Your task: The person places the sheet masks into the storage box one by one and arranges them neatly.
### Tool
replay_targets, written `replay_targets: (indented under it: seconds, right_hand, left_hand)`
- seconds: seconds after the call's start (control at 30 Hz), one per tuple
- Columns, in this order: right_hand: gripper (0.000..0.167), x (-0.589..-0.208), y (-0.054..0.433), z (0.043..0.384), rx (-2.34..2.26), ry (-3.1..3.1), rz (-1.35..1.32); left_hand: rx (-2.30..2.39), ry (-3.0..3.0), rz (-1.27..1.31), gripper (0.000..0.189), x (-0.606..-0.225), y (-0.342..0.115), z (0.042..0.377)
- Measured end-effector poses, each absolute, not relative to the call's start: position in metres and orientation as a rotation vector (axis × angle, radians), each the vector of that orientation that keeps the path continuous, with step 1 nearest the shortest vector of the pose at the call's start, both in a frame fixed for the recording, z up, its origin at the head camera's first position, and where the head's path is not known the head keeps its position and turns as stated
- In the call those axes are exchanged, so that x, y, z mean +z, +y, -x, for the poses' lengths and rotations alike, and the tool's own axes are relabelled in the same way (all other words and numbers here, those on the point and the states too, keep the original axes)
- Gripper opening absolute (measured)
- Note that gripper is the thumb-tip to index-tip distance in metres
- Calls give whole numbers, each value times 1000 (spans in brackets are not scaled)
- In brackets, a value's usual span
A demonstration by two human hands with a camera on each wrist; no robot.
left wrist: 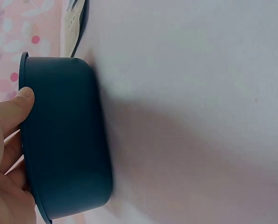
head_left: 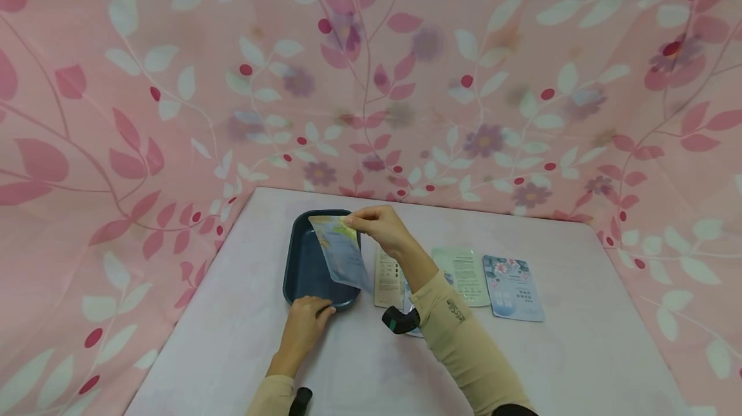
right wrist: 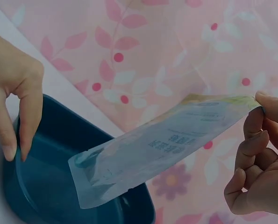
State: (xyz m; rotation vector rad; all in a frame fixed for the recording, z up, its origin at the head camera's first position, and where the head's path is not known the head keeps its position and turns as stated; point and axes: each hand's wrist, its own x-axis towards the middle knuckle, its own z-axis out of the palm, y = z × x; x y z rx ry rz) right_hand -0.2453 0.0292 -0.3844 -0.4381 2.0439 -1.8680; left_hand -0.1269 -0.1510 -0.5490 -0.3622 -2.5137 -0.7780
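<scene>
A dark blue rectangular tray (head_left: 297,268) sits on the left part of the table. My left hand (head_left: 304,326) grips its near rim, and in the left wrist view the thumb (left wrist: 25,95) lies on the outside of the wall. Between thumb and index finger, my right hand (head_left: 382,228) pinches a top corner of a blue and yellow sheet mask packet (head_left: 342,254). That packet hangs tilted over the tray's right side. In the right wrist view, the lower end of the packet (right wrist: 129,163) is above the tray's opening (right wrist: 45,182).
To the tray's right lie more flat packets: a cream one (head_left: 385,277), a pale green one (head_left: 469,277) and a blue floral one (head_left: 513,287). Another is partly hidden under my right forearm. A pink floral cloth (head_left: 371,81) hangs behind the white-covered table (head_left: 580,351).
</scene>
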Motion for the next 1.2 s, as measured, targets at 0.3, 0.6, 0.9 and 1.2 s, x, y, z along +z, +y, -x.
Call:
replay_targets:
  seconds: [0.3,0.6,0.9,1.2]
  right_hand:
    - [24,-395,-1,250,-1825,2055,417]
    - [21,-410,-24,247,-1756,2112,383]
    - [24,-421,-31,245,-1731,2093,323]
    - [25,-453,-29,260,-1790,2091,217]
  left_hand:
    - [-792,-2518,352,15,-550,-153,131]
    - [-790,-2500,363,15,-551,-154,133]
    - [-782,-2507,358,14,-549,-153,131]
    - [-779,-2498,378,15,-549,-153,132]
